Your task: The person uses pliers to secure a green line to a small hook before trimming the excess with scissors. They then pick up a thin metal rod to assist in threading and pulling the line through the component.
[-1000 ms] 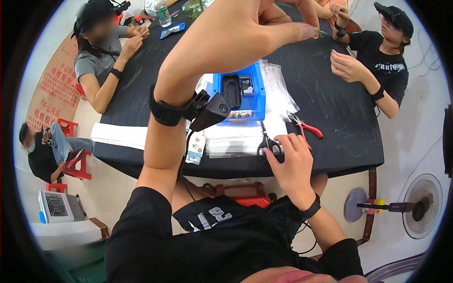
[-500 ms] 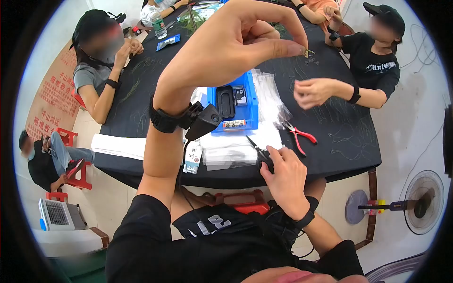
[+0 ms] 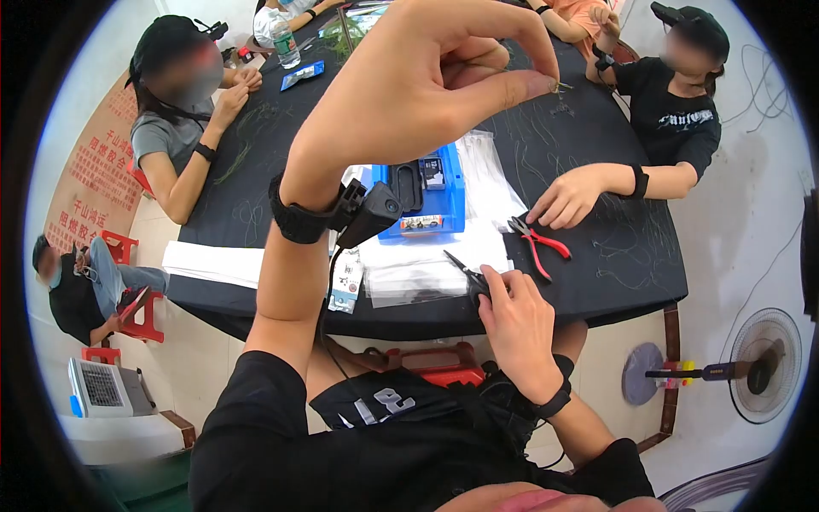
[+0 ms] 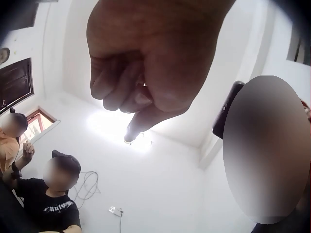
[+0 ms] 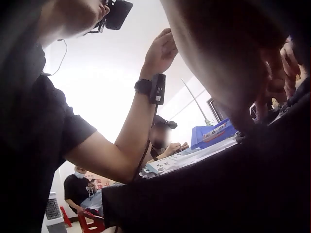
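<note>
In the head view my left hand (image 3: 426,94) is raised over the table, thumb and index fingertips pinching a tiny yellow-green thing (image 3: 560,85); its kind is too small to tell. The left wrist view has this hand (image 4: 146,63) against the bright ceiling, the other fingers curled in. My right hand (image 3: 522,328) is low at the table's front edge, gripping black-handled scissors (image 3: 461,264) whose handles are mostly hidden under the fingers. Their blades point up and left over clear plastic bags (image 3: 409,277). The right wrist view shows this hand (image 5: 233,63) dark and close.
A blue bin (image 3: 448,209) holding small packages stands beyond the bags. Red-handled pliers (image 3: 546,247) lie right of the scissors, close to another person's hand (image 3: 572,196). White sheets (image 3: 213,263) are at left on the black tablecloth (image 3: 631,222). More people sit around the table.
The scissors have swung so their blades point further left, and my right fingers now cover the handles. My left hand keeps its pinch. The neighbour's hand has come down beside the pliers.
</note>
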`<move>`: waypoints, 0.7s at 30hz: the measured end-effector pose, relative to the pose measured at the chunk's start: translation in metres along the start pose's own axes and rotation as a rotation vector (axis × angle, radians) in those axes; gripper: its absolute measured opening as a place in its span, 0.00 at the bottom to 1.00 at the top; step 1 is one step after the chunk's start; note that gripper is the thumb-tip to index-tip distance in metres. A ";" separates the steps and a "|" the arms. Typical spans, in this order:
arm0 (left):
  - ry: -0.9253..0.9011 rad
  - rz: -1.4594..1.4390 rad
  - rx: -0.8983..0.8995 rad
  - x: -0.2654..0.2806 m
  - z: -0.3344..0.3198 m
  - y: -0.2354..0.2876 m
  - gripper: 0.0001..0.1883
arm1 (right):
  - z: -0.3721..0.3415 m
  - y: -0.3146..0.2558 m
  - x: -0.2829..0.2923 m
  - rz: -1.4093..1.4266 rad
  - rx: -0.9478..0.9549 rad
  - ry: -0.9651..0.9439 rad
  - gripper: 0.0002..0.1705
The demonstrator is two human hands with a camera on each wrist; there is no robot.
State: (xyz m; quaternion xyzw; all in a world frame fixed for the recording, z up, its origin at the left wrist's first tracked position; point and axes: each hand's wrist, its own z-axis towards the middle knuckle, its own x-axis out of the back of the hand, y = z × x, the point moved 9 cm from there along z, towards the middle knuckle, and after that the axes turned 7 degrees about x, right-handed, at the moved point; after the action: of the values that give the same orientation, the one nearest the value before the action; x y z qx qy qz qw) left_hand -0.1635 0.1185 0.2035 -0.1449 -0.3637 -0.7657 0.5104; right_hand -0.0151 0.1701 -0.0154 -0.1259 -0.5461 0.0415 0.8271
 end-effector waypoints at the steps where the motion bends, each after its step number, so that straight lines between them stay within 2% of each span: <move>1: -0.003 0.020 -0.007 -0.001 0.000 0.001 0.07 | 0.000 0.001 -0.001 0.008 -0.008 -0.007 0.23; 3: -0.009 0.039 -0.012 0.000 0.001 0.006 0.06 | -0.001 0.003 -0.002 0.016 -0.018 -0.017 0.24; 5: -0.101 -0.208 0.227 -0.001 0.008 -0.002 0.02 | 0.000 0.008 -0.001 0.130 -0.017 0.004 0.24; 9: -0.065 -0.170 0.184 -0.002 0.008 0.003 0.01 | -0.003 0.016 0.000 0.192 -0.051 0.013 0.23; 10: -0.060 -0.243 0.187 -0.006 0.008 -0.003 0.01 | -0.005 0.020 0.000 0.221 -0.065 0.028 0.22; 12: -0.053 -0.188 0.120 -0.006 0.008 -0.004 0.02 | -0.009 0.027 -0.001 0.240 -0.089 0.053 0.21; 14: -0.056 -0.173 0.167 -0.008 0.006 -0.001 0.02 | -0.013 0.033 0.001 0.251 -0.132 0.080 0.22; 16: -0.056 -0.142 0.086 -0.008 0.006 0.006 0.02 | -0.014 0.037 0.004 0.261 -0.166 0.117 0.22; 18: -0.081 -0.220 0.112 -0.013 0.007 -0.005 0.02 | -0.020 0.056 0.001 0.548 -0.393 0.171 0.22; 19: -0.103 -0.295 0.137 -0.015 0.008 -0.010 0.02 | -0.018 0.057 -0.001 0.759 -0.419 0.208 0.22; 20: -0.098 -0.290 0.134 -0.016 0.008 -0.010 0.02 | -0.014 0.058 0.005 0.758 -0.412 0.209 0.22; 21: -0.119 -0.297 0.173 -0.021 0.008 -0.010 0.02 | -0.010 0.061 0.012 0.987 -0.425 0.278 0.22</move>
State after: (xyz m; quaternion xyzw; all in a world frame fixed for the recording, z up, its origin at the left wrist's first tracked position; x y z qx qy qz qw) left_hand -0.1648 0.1401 0.1925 -0.0901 -0.4750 -0.7887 0.3798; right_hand 0.0031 0.2299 -0.0238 -0.5352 -0.3046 0.2959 0.7302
